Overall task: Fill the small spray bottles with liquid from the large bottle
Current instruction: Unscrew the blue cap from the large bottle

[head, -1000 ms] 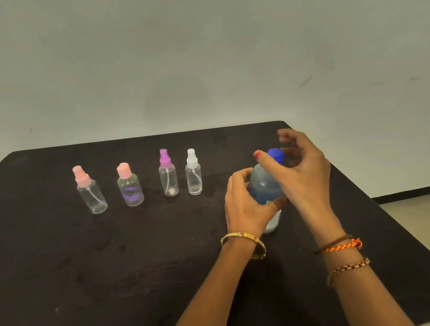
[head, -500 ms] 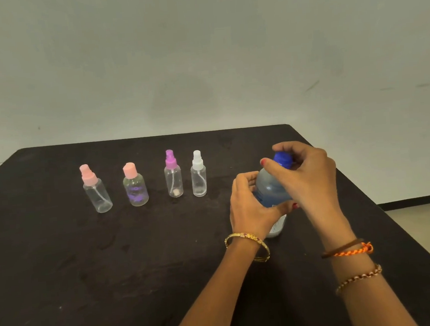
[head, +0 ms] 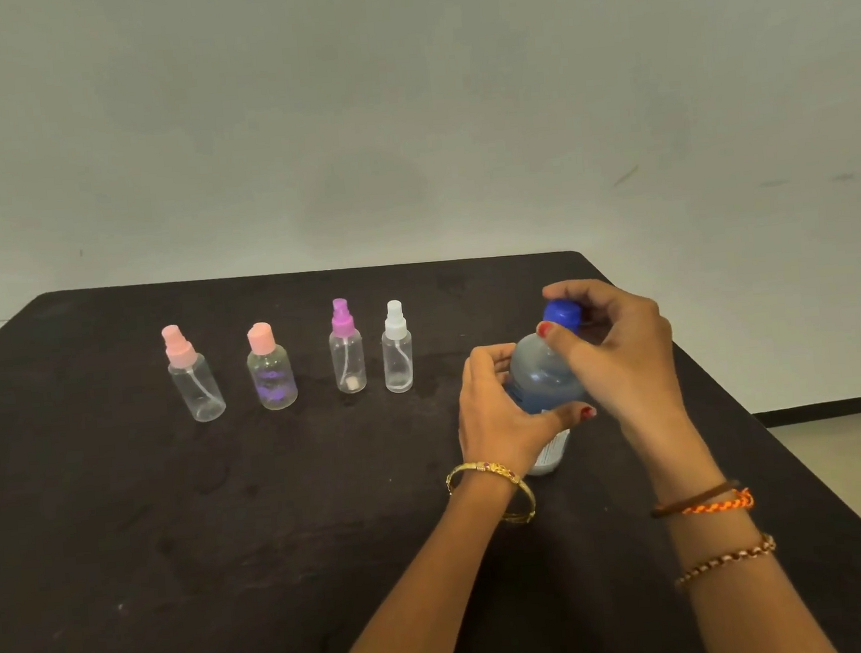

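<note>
large bottle [head: 545,374] label too blurred to read

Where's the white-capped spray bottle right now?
Head view: the white-capped spray bottle stands rightmost in the row, between the purple-capped bottle and the left hand.

Right hand [head: 620,347] goes from spread-open fingers over the blue screw cap [head: 561,313] to fingers closed round it, thumb on cap's near side. Hand rotates slightly on the cap versus half a second ago.
</note>
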